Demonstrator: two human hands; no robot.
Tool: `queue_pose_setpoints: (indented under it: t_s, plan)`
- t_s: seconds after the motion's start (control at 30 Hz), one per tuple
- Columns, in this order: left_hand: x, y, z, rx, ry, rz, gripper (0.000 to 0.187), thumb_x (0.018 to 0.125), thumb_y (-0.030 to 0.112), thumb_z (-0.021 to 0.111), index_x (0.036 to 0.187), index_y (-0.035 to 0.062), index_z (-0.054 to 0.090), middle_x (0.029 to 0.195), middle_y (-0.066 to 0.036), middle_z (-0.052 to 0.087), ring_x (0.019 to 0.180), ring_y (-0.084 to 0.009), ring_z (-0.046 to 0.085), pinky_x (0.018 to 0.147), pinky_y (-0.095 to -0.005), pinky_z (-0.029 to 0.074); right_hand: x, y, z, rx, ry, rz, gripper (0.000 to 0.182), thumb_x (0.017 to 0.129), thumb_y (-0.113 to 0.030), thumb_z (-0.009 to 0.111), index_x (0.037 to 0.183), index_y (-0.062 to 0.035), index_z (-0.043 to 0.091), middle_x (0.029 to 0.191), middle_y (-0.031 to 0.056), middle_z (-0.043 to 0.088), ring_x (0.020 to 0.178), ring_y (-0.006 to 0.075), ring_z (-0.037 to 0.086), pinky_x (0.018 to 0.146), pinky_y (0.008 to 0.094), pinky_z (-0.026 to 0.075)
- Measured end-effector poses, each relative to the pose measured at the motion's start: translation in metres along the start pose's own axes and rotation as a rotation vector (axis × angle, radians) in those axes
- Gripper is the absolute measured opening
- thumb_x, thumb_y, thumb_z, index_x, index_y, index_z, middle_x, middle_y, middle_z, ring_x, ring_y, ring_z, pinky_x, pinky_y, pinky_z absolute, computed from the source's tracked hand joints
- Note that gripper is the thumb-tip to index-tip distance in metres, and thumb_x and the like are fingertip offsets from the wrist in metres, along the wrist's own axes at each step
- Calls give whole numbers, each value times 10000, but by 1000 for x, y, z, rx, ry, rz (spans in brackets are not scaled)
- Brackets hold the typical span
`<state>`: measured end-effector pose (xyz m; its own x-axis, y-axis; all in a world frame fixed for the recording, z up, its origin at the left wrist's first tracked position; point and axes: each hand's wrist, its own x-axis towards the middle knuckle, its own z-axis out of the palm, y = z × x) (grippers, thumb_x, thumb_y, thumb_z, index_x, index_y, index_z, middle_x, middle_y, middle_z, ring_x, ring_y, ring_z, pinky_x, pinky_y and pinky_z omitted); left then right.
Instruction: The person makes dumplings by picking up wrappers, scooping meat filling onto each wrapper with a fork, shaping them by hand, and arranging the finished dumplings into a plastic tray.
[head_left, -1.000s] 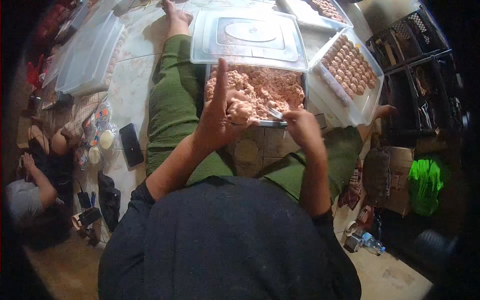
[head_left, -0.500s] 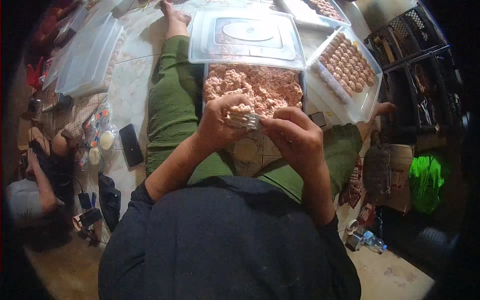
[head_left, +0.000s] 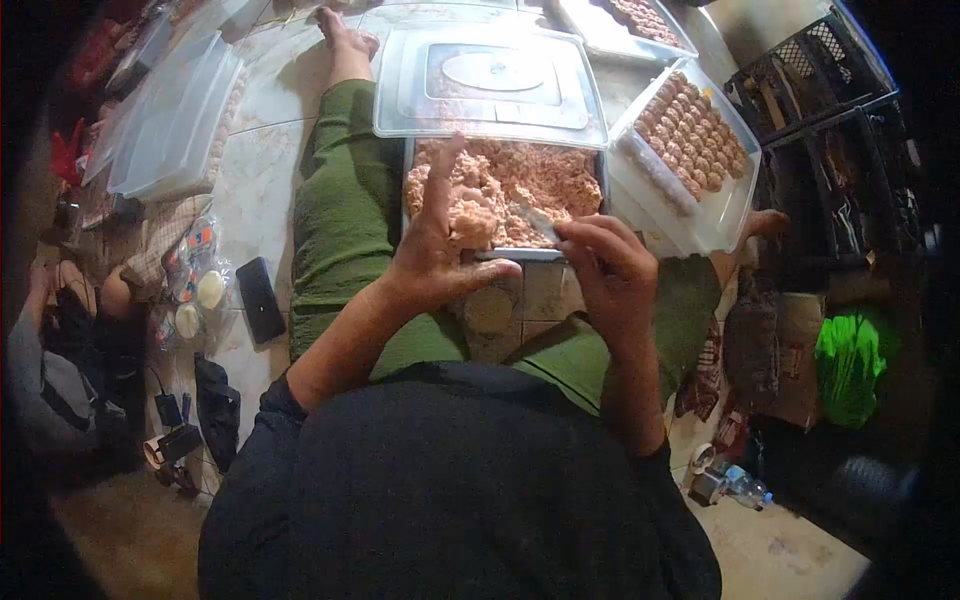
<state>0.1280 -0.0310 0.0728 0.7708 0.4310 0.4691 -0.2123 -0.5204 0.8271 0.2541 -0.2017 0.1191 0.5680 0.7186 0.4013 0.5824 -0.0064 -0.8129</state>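
A tray of pinkish minced mixture (head_left: 560,170) lies between the outstretched legs, its far side under a clear lid (head_left: 490,85). Over the tray's near left corner is my left hand (head_left: 430,250), fingers and thumb spread wide, with a lump of mixture (head_left: 472,218) against its palm. My right hand (head_left: 610,260) pinches a small metal utensil (head_left: 537,218), a fork or spoon, whose far end is over the mixture. The utensil's tip is hard to make out.
Rows of shaped balls fill a clear container (head_left: 700,140) at the right. Stacked plastic boxes (head_left: 170,120) and a phone (head_left: 261,300) lie left. Black crates (head_left: 830,150) stand far right. Another person's leg (head_left: 115,290) shows at the far left, a bottle (head_left: 745,487) lower right.
My left hand has opened from its curl around the mixture. My right hand has moved slightly right, and the utensil has left the left hand and is over the tray.
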Motion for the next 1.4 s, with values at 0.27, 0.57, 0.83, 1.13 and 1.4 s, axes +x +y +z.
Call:
queue_pose_setpoints:
  t_s: [0.27,0.57,0.83,1.13,1.4]
  plan:
    - [-3,-1,6,-182,-81,-119,836,750,186,779,1418,25,305,946,-133,651,848,-206,622,747,-332,501,-17,2,18,159,-138,177,141,860,42,635,984,8,694,939,86,649,849,119,592,715,236,470]
    - [2,8,-3,-332,-167,-192,239,725,100,760,890,38,598,820,-17,595,776,-69,547,669,-247,462,-3,0,18,-136,-64,-293,242,737,8,752,970,-45,720,852,86,636,728,167,623,617,276,502]
    - [1,11,0,-112,4,-74,201,738,63,760,848,35,594,770,2,599,701,-65,551,621,-232,462,3,-8,9,-183,-54,-257,224,761,-49,744,982,-75,716,844,90,646,706,210,655,588,307,527]
    - [2,3,11,-348,4,-3,1020,772,149,769,1499,83,57,1040,-132,597,842,-193,593,749,-322,496,-4,10,2,152,78,10,167,833,43,652,987,4,703,912,106,665,815,142,629,683,255,502]
    - [3,1,0,-217,-94,-26,273,719,119,781,938,21,650,860,-62,636,810,-140,598,730,-283,478,-18,11,32,14,26,-86,211,780,-6,732,989,-31,714,875,105,656,759,192,648,637,289,525]
